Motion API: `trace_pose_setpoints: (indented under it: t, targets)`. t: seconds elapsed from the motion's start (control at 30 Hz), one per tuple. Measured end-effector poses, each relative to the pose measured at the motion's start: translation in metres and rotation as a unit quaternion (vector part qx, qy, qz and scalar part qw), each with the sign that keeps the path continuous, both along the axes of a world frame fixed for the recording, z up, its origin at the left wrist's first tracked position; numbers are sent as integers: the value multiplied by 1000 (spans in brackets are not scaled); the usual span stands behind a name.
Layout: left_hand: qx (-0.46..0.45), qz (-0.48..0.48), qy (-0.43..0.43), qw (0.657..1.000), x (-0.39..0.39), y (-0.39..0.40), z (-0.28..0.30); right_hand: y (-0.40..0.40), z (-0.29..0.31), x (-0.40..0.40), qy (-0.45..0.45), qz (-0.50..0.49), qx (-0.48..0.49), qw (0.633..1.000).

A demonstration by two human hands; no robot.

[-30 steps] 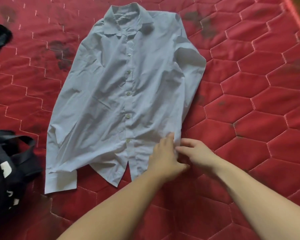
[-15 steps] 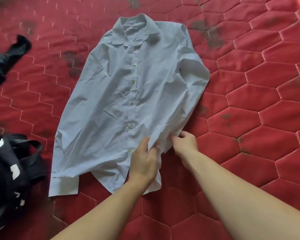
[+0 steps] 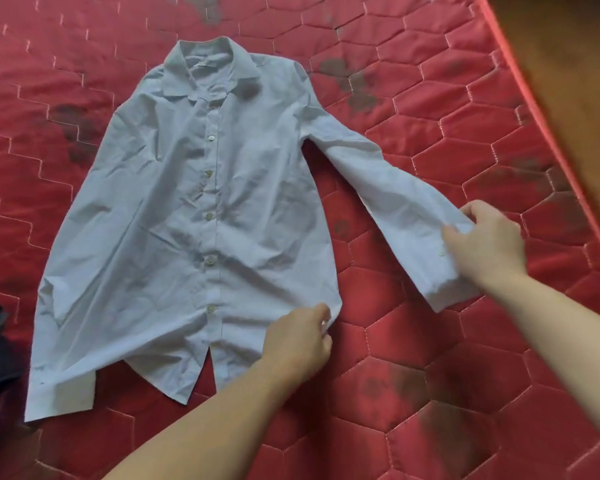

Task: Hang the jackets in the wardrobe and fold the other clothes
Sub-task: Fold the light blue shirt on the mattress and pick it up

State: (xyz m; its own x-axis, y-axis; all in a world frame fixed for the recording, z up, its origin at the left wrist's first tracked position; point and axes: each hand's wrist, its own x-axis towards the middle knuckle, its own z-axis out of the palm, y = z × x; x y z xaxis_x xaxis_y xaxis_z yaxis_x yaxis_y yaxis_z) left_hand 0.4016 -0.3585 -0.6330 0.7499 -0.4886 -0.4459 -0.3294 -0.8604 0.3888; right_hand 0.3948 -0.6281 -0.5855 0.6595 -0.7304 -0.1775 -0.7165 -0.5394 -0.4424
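Two hands are on the pale blue button-up cotton shirt [image 3: 194, 216], which lies face up and buttoned on the red hexagon-quilted mattress [image 3: 430, 393], collar far, hem near. Right hand [image 3: 487, 244] has fingers curled round the right sleeve's cuff [image 3: 444, 271], with the sleeve running out rightward from the shoulder, while left hand [image 3: 300, 341] pinches the hem corner. That sleeve's long axis points away from the body panel, so I'd say the right hand is best placed to swing it left across the chest.

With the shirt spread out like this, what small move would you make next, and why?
Probably lay the sleeve flat: the right hand grips its cuff, pulled out sideways, while the left hand holds the shirt hem on the mattress.
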Motion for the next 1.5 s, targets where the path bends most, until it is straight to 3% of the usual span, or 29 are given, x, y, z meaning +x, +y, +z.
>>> trace_pose_setpoints:
  t: [0.07,0.13,0.23,0.3,0.4,0.47,0.6,0.7,0.73,0.8,0.87,0.93,1.0,1.03,1.1,1.17,1.23,1.3,1.4,1.5]
  targets:
    - [5,-23,15,1000,-5,-7,-1,-4,-3,-11,148,61,-42,986]
    - [11,-32,25,999,-7,-9,-2,7,-14,-25,214,146,-61,964]
    - [13,-30,40,999,-8,-13,-2,34,-29,-41,146,225,-92,959]
    - [2,-25,62,998,-7,-15,-1,37,-40,-47,117,146,-86,979]
    - [5,-41,71,997,-5,-12,-2,19,-44,-52,138,-30,48,989]
    - [14,-32,84,996,-1,-6,-4,8,-40,-58,113,-28,85,990]
    - [26,-35,68,997,-6,-3,-7,-11,-23,-61,-31,-17,-61,998]
    - [-54,20,47,997,-14,-15,-3,8,-6,-55,-82,145,-184,969]
    - [-107,84,95,986,-14,-21,0,22,-5,-57,-68,226,-193,952]
    - [-195,235,254,918,-12,-38,6,54,-14,-66,51,391,-147,907]
    - [-205,315,361,853,-9,-48,5,73,-27,-80,149,438,-20,887]
    - [-182,307,393,847,-8,-54,-2,78,-35,-87,100,322,89,937]
    - [-168,290,378,863,-9,-59,-9,74,-42,-88,0,160,72,984]
    - [-167,286,365,870,-11,-62,-13,72,-45,-87,-2,105,45,993]
    - [-155,272,327,892,-13,-69,-19,72,-50,-85,76,76,49,993]
    - [-136,250,291,913,-15,-74,-23,74,-56,-84,128,63,123,982]
    - [-125,229,267,928,-16,-75,-25,72,-61,-87,115,30,202,972]
    - [-124,223,260,931,-16,-75,-26,64,-63,-87,117,16,187,975]
    - [-154,222,302,914,-19,-78,-25,54,-60,-93,120,42,132,983]
    - [-220,263,406,847,-23,-93,-20,49,-55,-85,8,34,165,986]
